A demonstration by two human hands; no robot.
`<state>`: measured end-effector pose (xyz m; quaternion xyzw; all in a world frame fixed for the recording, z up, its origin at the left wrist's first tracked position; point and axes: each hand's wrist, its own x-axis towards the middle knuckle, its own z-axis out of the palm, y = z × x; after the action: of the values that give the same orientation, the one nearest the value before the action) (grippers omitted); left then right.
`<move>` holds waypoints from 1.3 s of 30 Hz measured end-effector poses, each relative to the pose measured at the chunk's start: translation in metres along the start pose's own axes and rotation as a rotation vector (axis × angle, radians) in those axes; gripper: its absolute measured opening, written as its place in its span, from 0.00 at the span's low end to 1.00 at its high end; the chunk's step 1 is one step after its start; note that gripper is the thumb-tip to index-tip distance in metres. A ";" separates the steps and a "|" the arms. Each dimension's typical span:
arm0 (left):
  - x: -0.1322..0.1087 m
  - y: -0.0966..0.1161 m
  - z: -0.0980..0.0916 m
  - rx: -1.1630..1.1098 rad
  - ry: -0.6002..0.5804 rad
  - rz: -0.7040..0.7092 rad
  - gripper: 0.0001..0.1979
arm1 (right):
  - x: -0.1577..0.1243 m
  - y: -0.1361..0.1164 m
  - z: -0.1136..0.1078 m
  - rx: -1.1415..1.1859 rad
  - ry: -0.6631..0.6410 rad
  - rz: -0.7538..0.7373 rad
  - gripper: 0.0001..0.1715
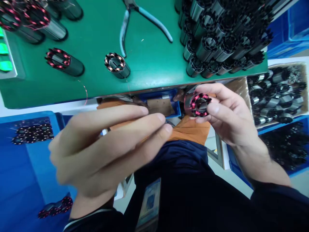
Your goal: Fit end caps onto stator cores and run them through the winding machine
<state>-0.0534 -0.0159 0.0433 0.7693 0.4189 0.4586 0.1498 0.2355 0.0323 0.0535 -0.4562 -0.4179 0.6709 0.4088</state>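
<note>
My right hand (231, 112) grips a motor stator (189, 104) wound with red wire, held just off the table's front edge. Its slotted, wire-filled end is tilted toward the camera. Large in the foreground, my left hand (108, 148) is slightly blurred, its fingers stretched toward the stator but apart from it. The thumb is hidden, and I see nothing in that hand. On the green table (154, 71) stand a copper-wound stator (117, 66) and a red-wound stator (65, 62), loose wire ends trailing near them.
Blue-handled pliers (145, 16) lie at the table's back. Stacked bare stators (210, 45) crowd its right side; more wound stators (43, 24) lie at the left. A carton (277, 93) of metal parts stands on the right. Left is a blue bin (21, 174) holding wound parts.
</note>
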 end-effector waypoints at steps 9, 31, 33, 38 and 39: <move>-0.002 -0.049 0.062 -0.281 0.001 -0.264 0.06 | -0.003 0.021 0.001 -0.097 0.024 -0.298 0.24; 0.014 -0.029 0.055 -0.648 -0.136 -0.492 0.09 | -0.016 0.037 -0.012 -0.440 -0.098 -0.387 0.45; 0.008 -0.032 0.061 -0.704 -0.193 -0.537 0.09 | -0.017 0.040 -0.014 -0.430 -0.104 -0.378 0.43; -0.018 -0.048 0.081 -0.969 -0.288 -0.845 0.19 | -0.018 0.040 -0.017 -0.236 -0.150 -0.284 0.33; -0.021 -0.048 0.081 -0.954 -0.245 -0.857 0.20 | -0.018 0.038 -0.017 -0.218 -0.146 -0.259 0.32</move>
<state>-0.0152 0.0095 -0.0420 0.4298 0.4190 0.4027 0.6910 0.2497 0.0067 0.0184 -0.3902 -0.5720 0.5947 0.4086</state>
